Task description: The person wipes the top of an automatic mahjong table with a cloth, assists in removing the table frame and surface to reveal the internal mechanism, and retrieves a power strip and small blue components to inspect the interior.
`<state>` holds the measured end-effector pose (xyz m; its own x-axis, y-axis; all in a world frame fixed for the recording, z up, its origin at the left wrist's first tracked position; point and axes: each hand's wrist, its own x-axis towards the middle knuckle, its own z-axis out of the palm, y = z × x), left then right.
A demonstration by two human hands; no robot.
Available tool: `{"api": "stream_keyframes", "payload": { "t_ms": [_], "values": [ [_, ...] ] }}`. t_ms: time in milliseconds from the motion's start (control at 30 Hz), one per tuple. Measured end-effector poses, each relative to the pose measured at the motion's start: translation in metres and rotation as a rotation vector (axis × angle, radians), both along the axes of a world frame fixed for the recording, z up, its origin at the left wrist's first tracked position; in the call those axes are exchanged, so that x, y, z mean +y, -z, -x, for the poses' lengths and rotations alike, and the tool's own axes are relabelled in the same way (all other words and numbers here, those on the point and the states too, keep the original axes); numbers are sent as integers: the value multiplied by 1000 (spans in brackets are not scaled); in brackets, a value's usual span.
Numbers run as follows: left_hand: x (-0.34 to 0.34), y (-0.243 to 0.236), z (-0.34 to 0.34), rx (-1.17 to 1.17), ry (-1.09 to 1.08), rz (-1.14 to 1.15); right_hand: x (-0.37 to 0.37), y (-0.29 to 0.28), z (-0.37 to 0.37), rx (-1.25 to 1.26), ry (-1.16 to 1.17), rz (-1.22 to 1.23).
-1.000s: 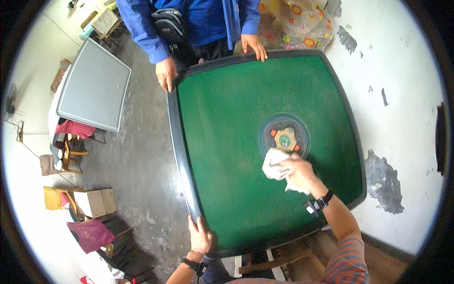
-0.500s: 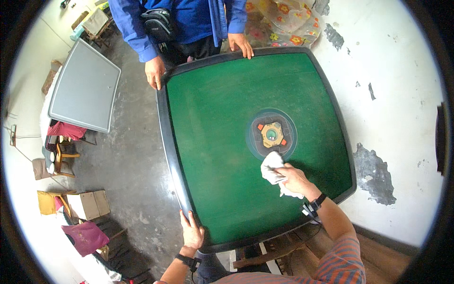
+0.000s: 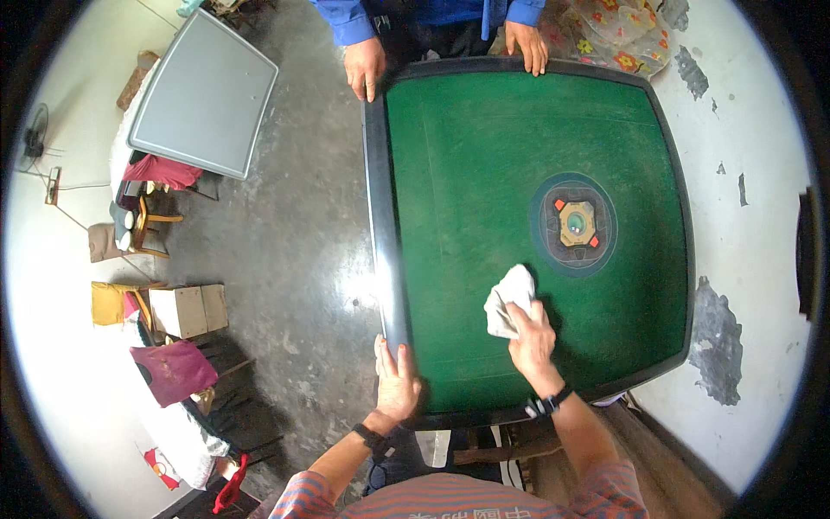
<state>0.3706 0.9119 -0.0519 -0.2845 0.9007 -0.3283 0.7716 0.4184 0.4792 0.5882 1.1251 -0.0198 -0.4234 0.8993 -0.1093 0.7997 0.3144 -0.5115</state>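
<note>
A square mahjong table [image 3: 484, 164] with green felt and a dark raised rim stands before me. My right hand [image 3: 533, 346] is closed on a crumpled white cloth [image 3: 510, 303], which lies on the felt just left of and nearer than the round centre panel [image 3: 575, 225]. That panel has a clear dome over dice and two orange markers. At the near left corner, my left hand [image 3: 398, 389] rests on the rim with its fingers stretched out, holding nothing. Each of my wrists wears a black band.
Across the table, a person in blue has a left hand [image 3: 526, 48] and a right hand [image 3: 365, 67] on the far rim. A grey panel [image 3: 203, 95] leans at the left, above chairs and a box [image 3: 177, 311]. A peeling wall [image 3: 735, 242] runs along the right.
The white cloth in my right hand has moved from the centre panel toward the near left over the felt. The view has shifted, so the table appears further right. My left hand stays at its corner.
</note>
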Motion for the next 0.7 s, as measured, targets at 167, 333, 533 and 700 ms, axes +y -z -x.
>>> {"api": "stream_keyframes", "payload": {
  "t_ms": [167,333,533,700],
  "values": [
    [7,7,0,-106,88,-35,140,24,76,112,-3,-358],
    [10,-15,9,-116,166,49,111,18,91,-2,6,-193],
    [3,-16,30,-216,258,63,-88,17,41,-67,-173,-76],
    [4,-13,29,-245,223,85,83,45,127,61,-173,-306]
  ]
}}
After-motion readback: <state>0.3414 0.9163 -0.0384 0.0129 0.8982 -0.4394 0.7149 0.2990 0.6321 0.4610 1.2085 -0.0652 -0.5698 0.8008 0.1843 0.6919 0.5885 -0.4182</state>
